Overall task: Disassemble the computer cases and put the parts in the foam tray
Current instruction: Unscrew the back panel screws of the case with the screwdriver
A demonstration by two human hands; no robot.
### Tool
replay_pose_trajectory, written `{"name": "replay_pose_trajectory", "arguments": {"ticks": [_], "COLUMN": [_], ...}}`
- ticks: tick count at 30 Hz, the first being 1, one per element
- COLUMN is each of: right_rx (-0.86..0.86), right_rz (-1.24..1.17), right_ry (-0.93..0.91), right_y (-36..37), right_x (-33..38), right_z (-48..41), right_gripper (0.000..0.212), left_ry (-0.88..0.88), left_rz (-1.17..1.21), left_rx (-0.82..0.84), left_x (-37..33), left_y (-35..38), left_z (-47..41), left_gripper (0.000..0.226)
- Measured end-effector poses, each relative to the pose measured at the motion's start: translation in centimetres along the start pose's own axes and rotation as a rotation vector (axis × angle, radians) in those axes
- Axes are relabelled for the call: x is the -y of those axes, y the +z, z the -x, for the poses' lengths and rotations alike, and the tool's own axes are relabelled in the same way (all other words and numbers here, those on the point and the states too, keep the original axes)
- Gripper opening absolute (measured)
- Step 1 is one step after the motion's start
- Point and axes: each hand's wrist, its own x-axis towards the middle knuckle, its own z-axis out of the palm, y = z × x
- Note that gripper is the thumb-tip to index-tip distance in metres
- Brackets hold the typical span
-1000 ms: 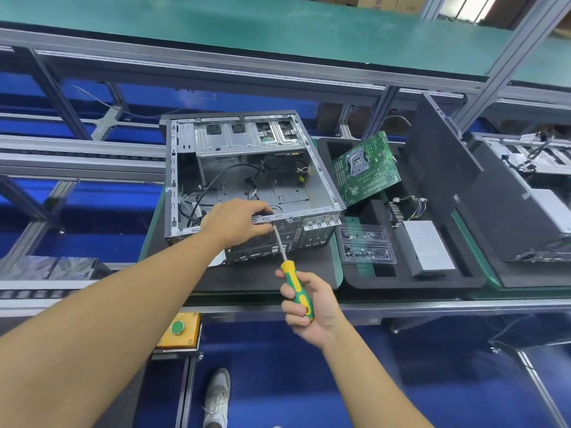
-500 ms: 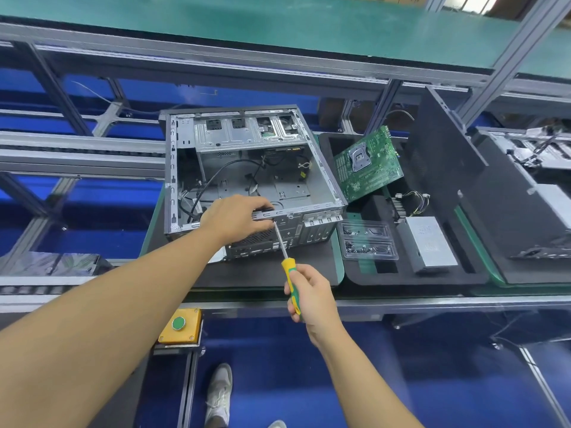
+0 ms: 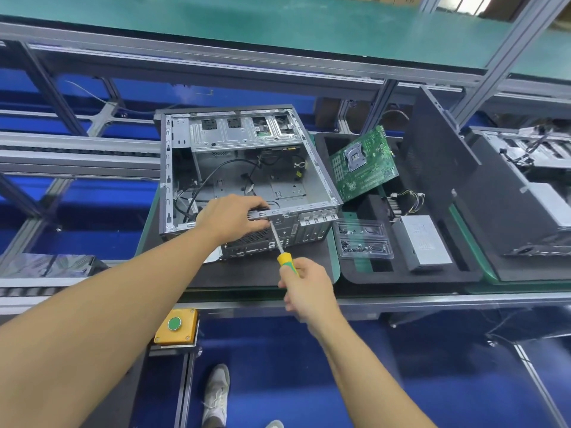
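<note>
The computer case (image 3: 247, 168) lay on its side with its open face up, on a black mat (image 3: 247, 273) spread over the green surface (image 3: 147, 223). The left hand (image 3: 230, 216) gripped the case's near top rail, fingers curled over the edge. The right hand (image 3: 309, 288) was wrapped round the yellow-and-green handle of a screwdriver (image 3: 285, 261), in front of the case, with the shaft slanting up to the case's rear panel just under that rail, beside the left fingers.

Just right of the case sat the black foam tray (image 3: 411, 274) on the same surface. A green motherboard (image 3: 363, 163) leaned tilted in the tray's far end, close to the case's right wall; a grey power supply (image 3: 425, 239) lay nearer, with its wires (image 3: 408, 197) bunched behind it. Between the power supply and the case sat two clear plastic trays (image 3: 363, 239) holding small dark bits – too small to tell apart. Farther right of the case a dark side panel (image 3: 432, 156) stood on edge, and beyond it a second case (image 3: 531, 193).

Above and behind the case ran a green-topped shelf (image 3: 247, 23) on aluminium framing (image 3: 77, 149). Below the case's front left corner a yellow box with a green button (image 3: 176, 325) hung under the surface's edge – and beneath that lay blue floor (image 3: 278, 366) and a grey shoe (image 3: 216, 393).
</note>
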Motion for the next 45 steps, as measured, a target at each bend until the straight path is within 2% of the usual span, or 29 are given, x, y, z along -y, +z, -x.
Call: {"name": "replay_pose_trajectory", "arguments": {"ticks": [1,3,4,8,11,14,16,21,25,29,32,36,38,39,41,43,45], "right_rx": [-0.066,-0.096,-0.070,0.148,0.252,0.233,0.194,0.228,0.313,0.265,0.220,0.204,0.199,0.198,0.197,0.192,0.188], "right_rz": [0.157,0.301,0.277,-0.076,-0.184,-0.056,-0.050,-0.083,-0.232,-0.177,-0.129,-0.027,-0.031,-0.035,-0.034,-0.040,-0.051], "right_ry": [-0.087,-0.154,-0.121,0.169,0.271,0.134,0.075,0.182,0.303,0.194,0.164,0.148,0.159,0.166,0.168,0.154,0.142], "right_y": [0.3,0.6,0.5,-0.3,-0.7,-0.8,-0.7,-0.6,-0.7,-0.6,-0.6,-0.6,-0.6,-0.7,-0.7,-0.7,-0.6], "right_x": [-0.3,-0.8,-0.7,0.4,0.4,0.0,-0.1,0.5,0.9,0.4,0.5,0.5,0.3,0.3,0.2,-0.1,-0.3], "right_z": [0.1,0.0,-0.1,-0.7,-0.6,-0.5,-0.6,-0.5,-0.5,-0.3,-0.5,-0.7,-0.8,-0.9,-1.0,-1.1,-1.1], "right_gripper": [0.001,0.012,0.014,0.015,0.023,0.013,0.016,0.026,0.025,0.007,0.024,0.028,0.028,0.028,0.027,0.027,0.027], "left_ry": [0.004,0.010,0.010,0.011,0.016,0.032,0.037,0.041,0.052,0.035,0.024,0.045,0.156,0.212,0.239,-0.001,-0.407], "left_rz": [-0.004,-0.010,-0.007,0.009,0.009,0.009,0.002,-0.006,-0.001,-0.017,-0.026,-0.091,-0.188,-0.161,0.034,0.341,0.701], "left_rx": [0.003,0.004,0.002,0.001,-0.018,-0.033,-0.032,-0.030,-0.038,-0.022,-0.018,0.047,-0.030,-0.135,-0.354,-0.355,-0.179], "left_x": [0.0,0.0,0.1,0.2,0.3,0.3,0.4,0.5,0.4,0.2,-0.1,-0.2,-0.3,-0.6,-1.7,-3.3,-5.1], "left_y": [0.0,0.1,0.1,0.1,0.2,0.3,0.4,0.5,0.3,0.0,-0.1,-0.1,-0.3,-0.4,0.1,1.2,2.1], "left_z": [0.0,-0.1,-0.1,-0.1,0.0,0.0,-0.1,-0.1,0.0,0.1,0.3,0.5,1.1,1.6,3.5,5.6,6.5], "left_gripper": [0.037,0.037,0.038,0.039,0.039,0.041,0.042,0.042,0.041,0.042,0.041,0.041,0.052,0.053,0.030,0.002,0.016]}}
